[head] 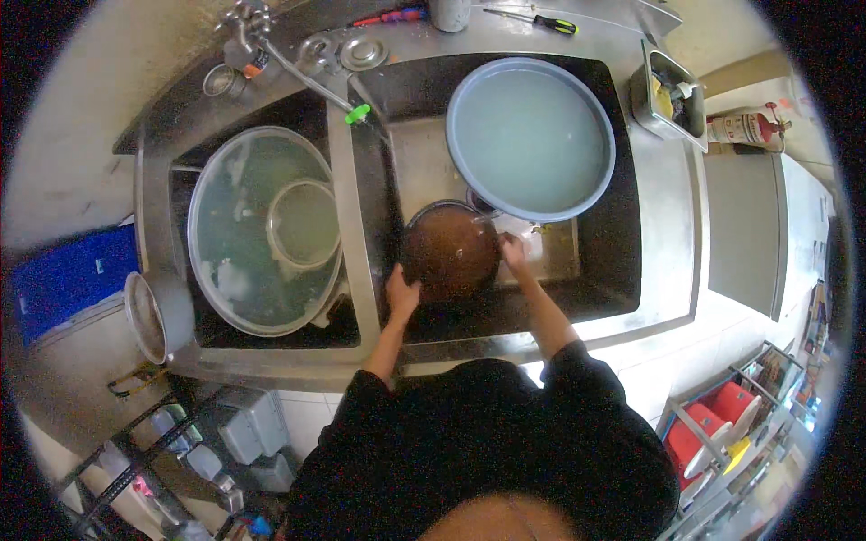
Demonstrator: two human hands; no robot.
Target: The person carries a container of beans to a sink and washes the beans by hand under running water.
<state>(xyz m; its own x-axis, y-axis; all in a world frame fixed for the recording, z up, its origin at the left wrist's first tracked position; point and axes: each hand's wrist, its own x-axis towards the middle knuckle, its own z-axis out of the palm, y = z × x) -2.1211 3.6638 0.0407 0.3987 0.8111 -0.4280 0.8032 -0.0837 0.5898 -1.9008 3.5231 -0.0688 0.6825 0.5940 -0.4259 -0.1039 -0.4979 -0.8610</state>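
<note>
A round pot with brown contents (452,253) is in the right basin of a stainless-steel sink. My left hand (403,295) grips its left side near the rim, and my right hand (514,251) grips the right side; the fingertips are partly hidden. Just beyond it stands a large blue-grey tub (531,138) full of cloudy water. In the left basin is a wide round tub (233,270) of greenish water, with a smaller round container (304,224) in it. Whether the brown contents are liquid all through cannot be told.
A metal faucet (298,73) with a green tip reaches over the divider (355,223). Screwdrivers (555,25) and a metal lid (364,53) lie on the back ledge. A steel pan (666,101) stands at right, a metal pot (172,321) at the left edge.
</note>
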